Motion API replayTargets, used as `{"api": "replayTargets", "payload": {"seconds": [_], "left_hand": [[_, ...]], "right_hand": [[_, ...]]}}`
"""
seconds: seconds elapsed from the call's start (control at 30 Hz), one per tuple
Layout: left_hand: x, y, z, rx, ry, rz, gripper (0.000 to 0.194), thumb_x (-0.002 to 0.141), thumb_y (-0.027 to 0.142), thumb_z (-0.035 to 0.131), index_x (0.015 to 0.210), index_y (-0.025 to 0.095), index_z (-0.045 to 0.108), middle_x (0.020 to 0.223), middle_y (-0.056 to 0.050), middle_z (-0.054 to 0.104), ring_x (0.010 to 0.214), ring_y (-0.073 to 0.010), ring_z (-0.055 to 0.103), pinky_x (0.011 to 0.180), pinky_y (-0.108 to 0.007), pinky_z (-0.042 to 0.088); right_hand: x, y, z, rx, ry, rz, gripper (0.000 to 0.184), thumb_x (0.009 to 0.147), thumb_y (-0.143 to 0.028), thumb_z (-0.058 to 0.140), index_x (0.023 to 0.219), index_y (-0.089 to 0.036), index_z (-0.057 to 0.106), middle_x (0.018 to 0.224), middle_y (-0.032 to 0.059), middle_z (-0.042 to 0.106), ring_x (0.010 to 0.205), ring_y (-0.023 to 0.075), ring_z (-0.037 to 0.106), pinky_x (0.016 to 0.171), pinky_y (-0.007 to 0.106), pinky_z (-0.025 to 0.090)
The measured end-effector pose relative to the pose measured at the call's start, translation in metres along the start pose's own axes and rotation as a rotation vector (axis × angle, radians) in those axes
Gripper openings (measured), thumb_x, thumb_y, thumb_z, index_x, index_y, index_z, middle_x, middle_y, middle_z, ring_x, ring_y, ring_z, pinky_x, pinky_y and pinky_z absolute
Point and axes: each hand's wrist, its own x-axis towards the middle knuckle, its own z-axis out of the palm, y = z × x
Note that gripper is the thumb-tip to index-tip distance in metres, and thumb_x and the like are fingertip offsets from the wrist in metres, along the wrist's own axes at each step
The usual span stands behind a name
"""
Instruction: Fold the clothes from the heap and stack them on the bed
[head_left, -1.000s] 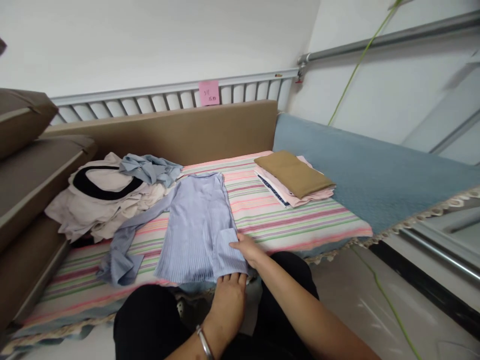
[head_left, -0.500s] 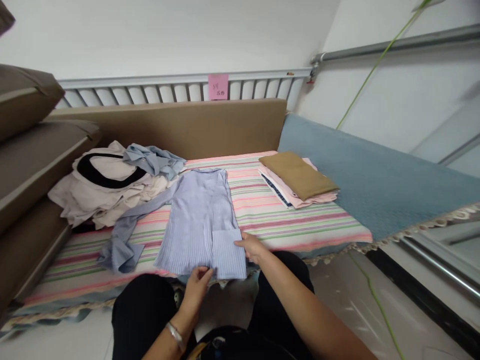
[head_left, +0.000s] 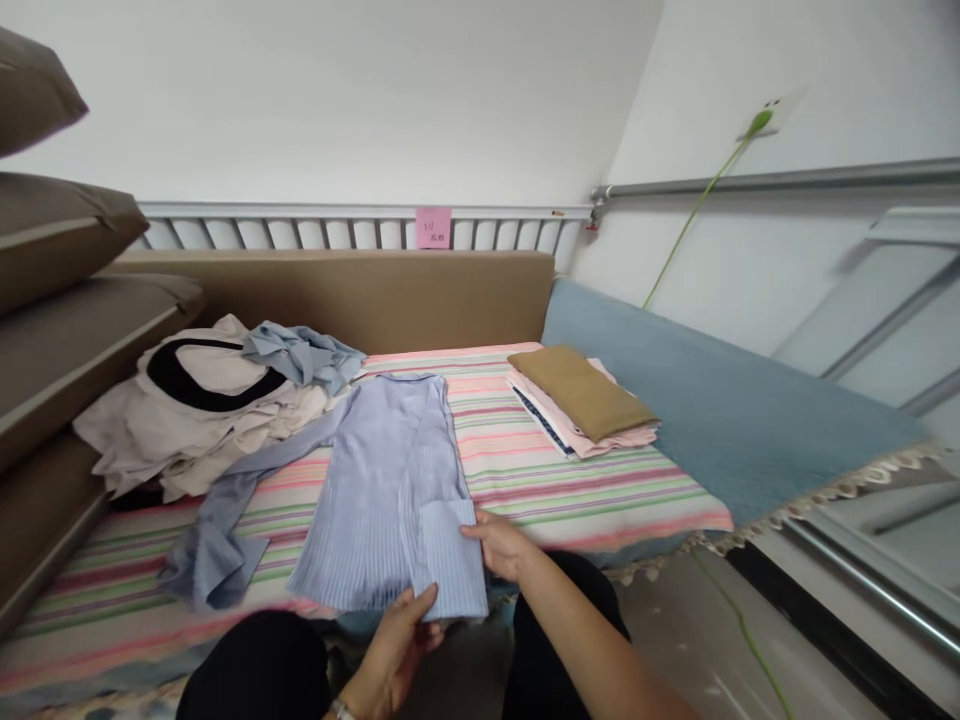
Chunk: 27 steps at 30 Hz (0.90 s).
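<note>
So the blue ribbed shirt (head_left: pixel 367 490) lies flat with its hem right at the bed's front edge, collar toward the brown panel (head_left: pixel 360 300). Left hand (head_left: pixel 401 640) pinches the hem, thumb on top; right hand (head_left: pixel 499 545) grips the side of the folded-over flap (head_left: pixel 451 560). To the right, a strip of striped cover (head_left: pixel 540 510) separates the shirt from the folded stack (head_left: pixel 581 395); on the left, one sleeve trails out near the crumpled pile (head_left: pixel 202 390). Blue fabric (head_left: pixel 712 390) runs along the right, with a radiator (head_left: pixel 337 230) and pink note (head_left: pixel 433 229) behind. Can't make out the note's writing, most fingertips are under the fabric, and the cushions (head_left: pixel 67 320) get cut off at left.
</note>
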Motion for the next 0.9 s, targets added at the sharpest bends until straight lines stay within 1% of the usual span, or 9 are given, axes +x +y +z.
{"api": "replayTargets", "payload": {"seconds": [0.1, 0.17, 0.23, 0.37, 0.5, 0.63, 0.73, 0.8, 0.9], "left_hand": [[0.001, 0.004, 0.003, 0.052, 0.040, 0.081, 0.043, 0.053, 0.041, 0.082, 0.082, 0.016, 0.064, 0.064, 0.002, 0.062, 0.051, -0.0073, 0.052, 0.055, -0.021, 0.042], [0.001, 0.007, 0.005, 0.084, 0.048, 0.131, 0.044, 0.053, 0.042, 0.081, 0.083, 0.014, 0.066, 0.068, -0.001, 0.065, 0.059, -0.0107, 0.057, 0.057, -0.022, 0.043], [0.003, 0.009, 0.008, 0.106, 0.055, 0.145, 0.046, 0.052, 0.044, 0.080, 0.083, 0.013, 0.065, 0.071, -0.003, 0.067, 0.063, -0.0129, 0.059, 0.058, -0.024, 0.045], [0.014, 0.008, 0.008, 0.135, 0.114, 0.150, 0.045, 0.049, 0.043, 0.081, 0.077, 0.015, 0.058, 0.058, 0.002, 0.061, 0.047, -0.0108, 0.055, 0.051, -0.025, 0.044], [0.027, -0.001, 0.001, 0.173, 0.212, 0.069, 0.041, 0.052, 0.040, 0.078, 0.073, 0.018, 0.051, 0.051, 0.003, 0.057, 0.043, -0.0137, 0.056, 0.045, -0.025, 0.044], [0.035, -0.010, -0.006, 0.194, 0.202, 0.061, 0.043, 0.051, 0.042, 0.078, 0.074, 0.017, 0.052, 0.052, 0.002, 0.059, 0.044, -0.0142, 0.057, 0.044, -0.025, 0.045], [0.038, -0.014, -0.011, 0.197, 0.179, 0.075, 0.046, 0.047, 0.048, 0.078, 0.071, 0.017, 0.054, 0.049, 0.002, 0.057, 0.043, -0.0145, 0.056, 0.043, -0.025, 0.043], [0.039, -0.014, -0.013, 0.218, 0.180, 0.097, 0.046, 0.046, 0.051, 0.078, 0.068, 0.017, 0.056, 0.049, 0.001, 0.057, 0.043, -0.0156, 0.056, 0.043, -0.026, 0.043], [0.039, -0.010, -0.016, 0.261, 0.165, 0.147, 0.041, 0.044, 0.047, 0.080, 0.065, 0.017, 0.061, 0.056, -0.003, 0.063, 0.057, -0.0214, 0.062, 0.054, -0.031, 0.050]], "right_hand": [[0.003, -0.003, 0.000, -0.020, 0.008, -0.070, 0.029, 0.063, -0.020, 0.067, 0.091, -0.015, 0.059, 0.082, 0.0075, 0.071, 0.082, 0.0222, 0.067, 0.078, 0.036, 0.051], [0.008, -0.005, 0.003, -0.126, 0.065, -0.119, 0.030, 0.063, -0.028, 0.068, 0.089, -0.014, 0.060, 0.082, 0.0087, 0.071, 0.080, 0.0231, 0.066, 0.074, 0.036, 0.051], [0.014, -0.007, 0.005, -0.285, 0.149, -0.157, 0.031, 0.062, -0.032, 0.067, 0.087, -0.014, 0.060, 0.080, 0.0083, 0.070, 0.075, 0.0229, 0.066, 0.070, 0.036, 0.051], [0.029, -0.012, 0.005, -0.490, 0.255, -0.232, 0.029, 0.062, -0.027, 0.065, 0.088, -0.015, 0.061, 0.081, 0.0034, 0.069, 0.075, 0.0198, 0.063, 0.070, 0.032, 0.048], [0.038, -0.018, 0.001, -0.743, 0.362, -0.263, 0.026, 0.058, -0.018, 0.066, 0.084, -0.017, 0.063, 0.084, 0.0021, 0.068, 0.084, 0.0205, 0.061, 0.075, 0.030, 0.045], [0.046, -0.027, 0.001, -0.905, 0.432, -0.250, 0.023, 0.065, -0.023, 0.064, 0.087, -0.016, 0.064, 0.084, 0.0041, 0.068, 0.082, 0.0199, 0.061, 0.071, 0.028, 0.044], [0.062, -0.037, 0.006, -0.992, 0.494, -0.239, 0.029, 0.069, -0.024, 0.063, 0.097, -0.014, 0.064, 0.081, 0.0046, 0.067, 0.075, 0.0181, 0.062, 0.064, 0.026, 0.043], [0.074, -0.044, 0.010, -1.043, 0.538, -0.243, 0.036, 0.068, -0.019, 0.063, 0.104, -0.014, 0.062, 0.078, 0.0035, 0.067, 0.071, 0.0168, 0.061, 0.062, 0.025, 0.043], [0.086, -0.053, 0.014, -1.124, 0.577, -0.295, 0.048, 0.067, -0.008, 0.057, 0.115, -0.015, 0.057, 0.081, 0.0026, 0.067, 0.073, 0.0157, 0.061, 0.066, 0.024, 0.044]]}}
